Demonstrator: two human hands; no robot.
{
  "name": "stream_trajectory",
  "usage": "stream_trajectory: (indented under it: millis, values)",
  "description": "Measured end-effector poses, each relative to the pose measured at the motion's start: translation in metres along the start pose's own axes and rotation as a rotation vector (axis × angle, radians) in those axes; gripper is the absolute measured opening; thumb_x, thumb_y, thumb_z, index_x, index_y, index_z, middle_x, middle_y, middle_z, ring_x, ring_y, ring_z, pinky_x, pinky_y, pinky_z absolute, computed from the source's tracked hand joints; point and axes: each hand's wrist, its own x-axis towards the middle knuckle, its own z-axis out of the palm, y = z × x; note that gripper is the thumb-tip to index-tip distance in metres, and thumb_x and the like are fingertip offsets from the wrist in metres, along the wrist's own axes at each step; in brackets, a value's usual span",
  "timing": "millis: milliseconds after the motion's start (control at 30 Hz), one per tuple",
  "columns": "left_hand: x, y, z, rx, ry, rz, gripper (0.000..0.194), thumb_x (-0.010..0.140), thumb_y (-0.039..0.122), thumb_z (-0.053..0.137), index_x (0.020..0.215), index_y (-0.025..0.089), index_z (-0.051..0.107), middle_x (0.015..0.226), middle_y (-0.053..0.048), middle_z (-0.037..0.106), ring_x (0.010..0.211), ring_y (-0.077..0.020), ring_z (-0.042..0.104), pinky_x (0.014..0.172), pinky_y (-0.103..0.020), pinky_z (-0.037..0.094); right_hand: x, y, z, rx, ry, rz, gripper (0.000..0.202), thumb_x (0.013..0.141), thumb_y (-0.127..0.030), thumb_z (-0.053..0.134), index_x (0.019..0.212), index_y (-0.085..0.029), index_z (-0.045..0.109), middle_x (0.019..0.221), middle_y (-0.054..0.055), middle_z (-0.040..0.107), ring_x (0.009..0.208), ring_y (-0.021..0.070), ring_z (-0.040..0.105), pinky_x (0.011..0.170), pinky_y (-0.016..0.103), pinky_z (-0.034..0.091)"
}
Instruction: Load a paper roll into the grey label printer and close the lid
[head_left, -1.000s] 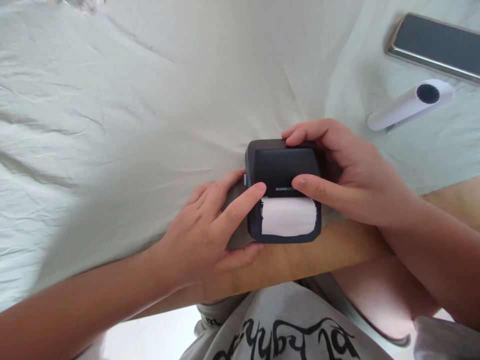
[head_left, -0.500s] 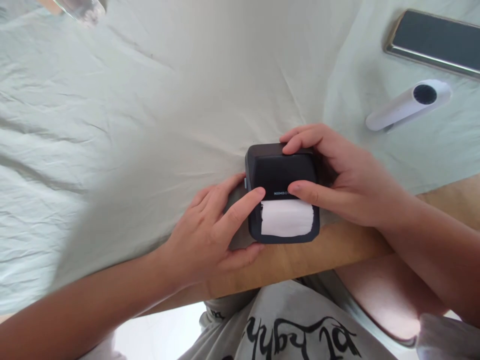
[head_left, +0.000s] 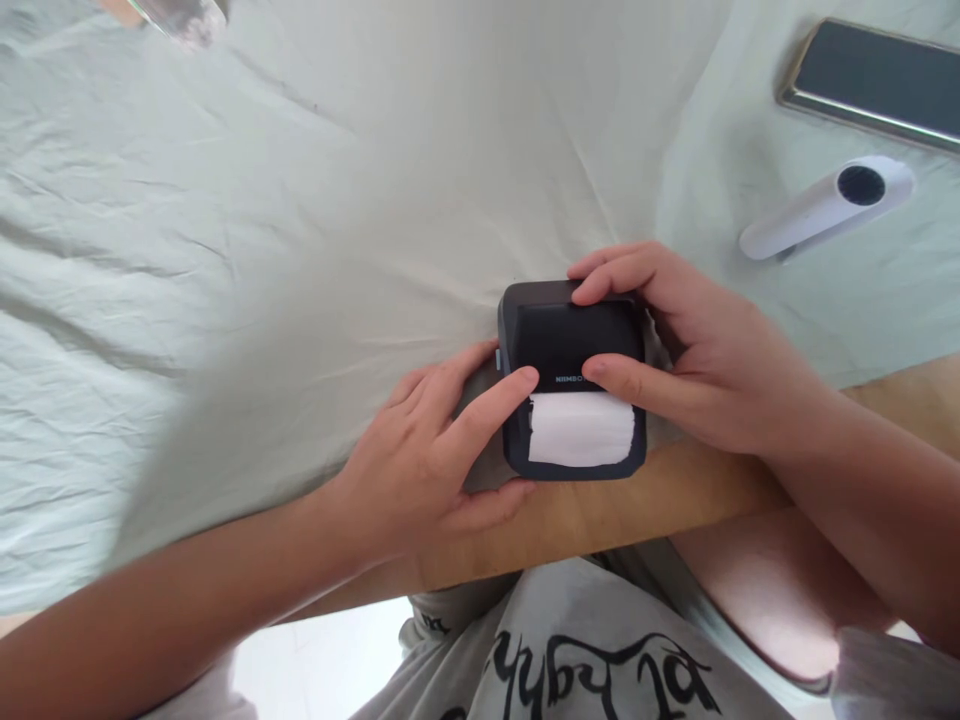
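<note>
A small black label printer (head_left: 574, 335) with rounded corners sits near the table's front edge. Pale brand lettering marks its lid, and a white patch of paper (head_left: 581, 430) covers part of its front half. My left hand (head_left: 431, 450) grips the printer's left side, one fingertip on the lid beside the paper and another at the lower front edge. From the right, my right hand (head_left: 694, 355) wraps around it, with the thumb on the lid next to the lettering and fingers over the far edge. The printer's underside is hidden.
A smartphone (head_left: 885, 80) lies at the upper right, and a white cylindrical device with a dark round end (head_left: 825, 205) lies below it. At the top left a clear object (head_left: 184, 15) is cut off. A wrinkled pale cloth (head_left: 300, 220) covers the table, whose wooden edge (head_left: 592, 510) shows in front.
Everything on the table has shifted slightly to the right in the view. Both hands keep the same hold on the label printer.
</note>
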Motion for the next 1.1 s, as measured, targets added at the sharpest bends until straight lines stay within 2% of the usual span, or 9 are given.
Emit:
stream_trajectory:
  millis: [100, 233, 400, 533, 633, 733, 900, 1000, 1100]
  values:
    - [0.001, -0.001, -0.002, -0.003, 0.006, 0.005, 0.067, 0.118, 0.049, 0.064, 0.176, 0.02, 0.047, 0.169, -0.03, 0.067, 0.15, -0.0418, 0.077, 0.113, -0.057, 0.07, 0.001, -0.004, -0.001, -0.008, -0.018, -0.013, 0.029, 0.109, -0.043, 0.07, 0.134, -0.027, 0.072, 0.15, 0.009, 0.079, 0.143, 0.0298, 0.075, 0.118, 0.052, 0.067]
    - [0.001, -0.003, -0.007, -0.033, -0.035, -0.004, 0.073, 0.114, 0.047, 0.071, 0.178, 0.024, 0.047, 0.172, -0.028, 0.067, 0.152, -0.0419, 0.076, 0.116, -0.058, 0.07, 0.002, -0.002, -0.001, -0.007, -0.035, -0.025, 0.032, 0.109, -0.046, 0.07, 0.135, -0.027, 0.073, 0.152, 0.009, 0.077, 0.143, 0.032, 0.075, 0.115, 0.052, 0.068]
    - [0.001, -0.002, -0.004, -0.003, -0.032, 0.016, 0.073, 0.118, 0.05, 0.066, 0.18, 0.019, 0.044, 0.169, -0.032, 0.067, 0.152, -0.0438, 0.076, 0.115, -0.059, 0.071, 0.002, 0.004, -0.001, 0.02, -0.009, -0.062, 0.033, 0.109, -0.048, 0.073, 0.136, -0.029, 0.074, 0.152, 0.01, 0.077, 0.146, 0.0347, 0.073, 0.119, 0.054, 0.066]
    - [0.0, 0.0, 0.0, -0.011, 0.028, -0.023, 0.087, 0.121, 0.057, 0.06, 0.191, 0.021, 0.022, 0.168, -0.03, 0.07, 0.152, -0.0438, 0.077, 0.114, -0.062, 0.072, 0.002, 0.005, 0.0, 0.022, -0.026, -0.051, 0.035, 0.11, -0.049, 0.071, 0.138, -0.029, 0.073, 0.153, 0.01, 0.077, 0.148, 0.0333, 0.073, 0.122, 0.053, 0.065]
    - [-0.001, 0.001, -0.003, -0.037, -0.038, -0.077, 0.102, 0.119, 0.063, 0.064, 0.195, 0.023, 0.008, 0.172, -0.028, 0.069, 0.155, -0.0458, 0.075, 0.12, -0.065, 0.071, 0.003, 0.005, 0.0, 0.02, -0.034, -0.027, 0.037, 0.11, -0.049, 0.07, 0.14, -0.028, 0.074, 0.154, 0.01, 0.077, 0.144, 0.0324, 0.074, 0.116, 0.052, 0.067]
    - [0.0, 0.0, -0.008, -0.025, -0.101, -0.088, 0.104, 0.119, 0.066, 0.063, 0.195, 0.021, 0.009, 0.174, -0.029, 0.067, 0.157, -0.0476, 0.073, 0.123, -0.067, 0.07, 0.003, 0.006, 0.001, 0.038, -0.029, -0.026, 0.039, 0.109, -0.051, 0.072, 0.14, -0.029, 0.075, 0.153, 0.009, 0.077, 0.14, 0.0329, 0.075, 0.112, 0.052, 0.068]
    - [0.001, 0.002, -0.01, 0.022, -0.118, -0.076, 0.097, 0.121, 0.064, 0.057, 0.194, 0.017, 0.014, 0.175, -0.03, 0.065, 0.159, -0.0454, 0.072, 0.126, -0.062, 0.067, 0.003, 0.004, 0.002, 0.043, -0.042, -0.011, 0.036, 0.11, -0.05, 0.069, 0.14, -0.031, 0.071, 0.155, 0.008, 0.076, 0.145, 0.0329, 0.073, 0.119, 0.054, 0.065]
    - [0.002, 0.002, -0.01, 0.029, -0.126, -0.062, 0.097, 0.121, 0.061, 0.058, 0.194, 0.016, 0.013, 0.176, -0.029, 0.065, 0.161, -0.0437, 0.07, 0.128, -0.058, 0.065, 0.003, 0.004, 0.002, 0.026, -0.045, -0.023, 0.036, 0.111, -0.05, 0.067, 0.141, -0.03, 0.07, 0.156, 0.01, 0.075, 0.147, 0.035, 0.072, 0.12, 0.058, 0.064]
    - [0.001, 0.0, -0.01, 0.04, -0.134, -0.059, 0.1, 0.121, 0.064, 0.056, 0.195, 0.016, 0.009, 0.176, -0.03, 0.065, 0.16, -0.0447, 0.071, 0.127, -0.059, 0.065, 0.002, 0.006, 0.003, -0.021, -0.015, -0.049, 0.038, 0.11, -0.051, 0.066, 0.141, -0.029, 0.07, 0.153, 0.012, 0.075, 0.149, 0.0366, 0.07, 0.12, 0.059, 0.064]
